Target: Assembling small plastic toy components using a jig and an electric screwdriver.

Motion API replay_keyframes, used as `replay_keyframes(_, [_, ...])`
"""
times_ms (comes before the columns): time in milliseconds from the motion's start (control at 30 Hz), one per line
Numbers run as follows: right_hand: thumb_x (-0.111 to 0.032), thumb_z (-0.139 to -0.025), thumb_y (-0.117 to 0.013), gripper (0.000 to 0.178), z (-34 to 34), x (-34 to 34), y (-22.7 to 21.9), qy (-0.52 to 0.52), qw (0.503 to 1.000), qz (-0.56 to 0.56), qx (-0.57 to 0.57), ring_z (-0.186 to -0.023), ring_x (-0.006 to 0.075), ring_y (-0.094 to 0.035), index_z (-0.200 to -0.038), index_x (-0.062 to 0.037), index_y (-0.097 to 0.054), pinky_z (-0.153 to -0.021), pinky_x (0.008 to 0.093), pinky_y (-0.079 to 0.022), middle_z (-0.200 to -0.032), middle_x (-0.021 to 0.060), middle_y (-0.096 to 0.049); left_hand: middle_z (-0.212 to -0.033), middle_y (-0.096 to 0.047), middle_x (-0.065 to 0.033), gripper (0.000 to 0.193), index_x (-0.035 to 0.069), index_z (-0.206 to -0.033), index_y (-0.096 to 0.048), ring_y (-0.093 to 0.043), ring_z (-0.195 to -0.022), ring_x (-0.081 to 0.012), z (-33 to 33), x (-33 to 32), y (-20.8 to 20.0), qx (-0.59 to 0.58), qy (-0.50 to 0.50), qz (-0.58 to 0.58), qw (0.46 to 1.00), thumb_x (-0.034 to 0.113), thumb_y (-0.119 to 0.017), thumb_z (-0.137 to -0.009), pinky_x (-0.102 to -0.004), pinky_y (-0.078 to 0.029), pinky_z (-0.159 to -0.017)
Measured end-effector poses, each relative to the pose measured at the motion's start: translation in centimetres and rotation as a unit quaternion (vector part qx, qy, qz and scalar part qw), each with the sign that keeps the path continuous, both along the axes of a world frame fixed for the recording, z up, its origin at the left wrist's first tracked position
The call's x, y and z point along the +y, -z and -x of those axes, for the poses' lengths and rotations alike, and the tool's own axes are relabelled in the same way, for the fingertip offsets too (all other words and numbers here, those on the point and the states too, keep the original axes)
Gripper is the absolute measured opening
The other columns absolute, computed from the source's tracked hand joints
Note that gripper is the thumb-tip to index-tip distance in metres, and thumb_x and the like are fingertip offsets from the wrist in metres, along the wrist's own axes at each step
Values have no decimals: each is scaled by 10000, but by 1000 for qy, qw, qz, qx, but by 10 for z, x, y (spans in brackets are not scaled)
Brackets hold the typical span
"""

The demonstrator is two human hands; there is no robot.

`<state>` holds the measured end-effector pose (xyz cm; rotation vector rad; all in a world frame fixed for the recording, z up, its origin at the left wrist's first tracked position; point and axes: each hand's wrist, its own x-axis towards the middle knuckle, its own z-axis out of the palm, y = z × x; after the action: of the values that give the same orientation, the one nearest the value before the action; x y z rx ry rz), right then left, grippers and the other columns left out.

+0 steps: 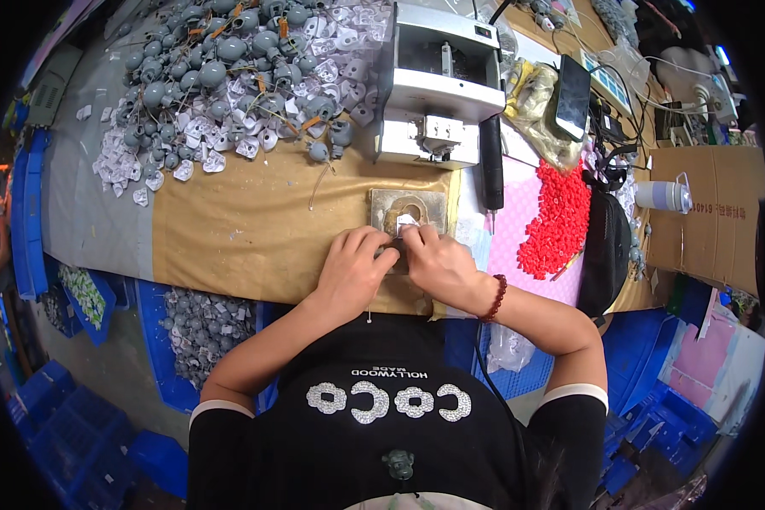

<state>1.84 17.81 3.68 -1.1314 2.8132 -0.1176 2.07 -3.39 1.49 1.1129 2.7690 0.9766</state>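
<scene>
Both hands meet over a small square metal fixture [434, 202] near the front edge of the workbench. It carries a brownish rounded holder with a small white plastic part [406, 221] in it. My right hand [442, 265], with a dark red bead bracelet on its wrist, has its fingers closed at the near end of that white part. Close beside it, my left hand [354, 268] is curled with thumb and fingertips pinched together. What the left fingers grip is hidden. A thin cord end hangs below the left hand at the bench edge.
Grey round plastic parts with wires [212, 75] and white plastic pieces [200, 132] heap at the far left. A grey-white machine [438, 89] stands behind the fixture. Rightward are a black electric screwdriver [491, 161], red parts [557, 221], a phone [572, 98] and a black bag [603, 251].
</scene>
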Motion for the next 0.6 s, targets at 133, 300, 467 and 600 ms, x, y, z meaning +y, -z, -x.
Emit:
replay_keyframes(133, [-70,-768,-640,321,10,8,-4,30,997,55,-45,-847,264,-606,-1048,85,-623,-623,346,-559,-969,114,-553,-1206,-579,-115,358,65,-1064,-646,-533,-1199,-327,2,0,3,21,-12,8,1000,1,-691,-715,-474,-439,-1009])
replay_keyframes(300, [-43,-761,-643,364,-3,7,2,48,996,71,-33,-914,280,-599,-1113,52,-638,-702,370,-557,-979,117,-558,-1301,-553,-137,499,66,-1215,-624,-504,-1256,-330,-1,10,1,31,-37,23,999,37,-704,-723,-495,-407,-1041])
replay_keyframes(467, [55,-760,-637,432,2,35,-2,116,948,280,-99,-1063,323,-601,-1178,-39,-694,-918,416,-505,-1136,139,-646,-1350,-552,-164,534,34,-1321,-588,-495,-1283,-335,-3,23,13,75,-38,63,994,89,-656,-793,-529,-379,-1037])
replay_keyframes(600, [62,-798,-659,440,-6,71,0,251,878,386,-131,-1193,361,-576,-1225,-44,-665,-1013,424,-477,-1241,162,-635,-1308,-580,-174,438,14,-1275,-605,-510,-1270,-323,-3,26,12,90,-37,75,992,95,-601,-844,-531,-386,-1018])
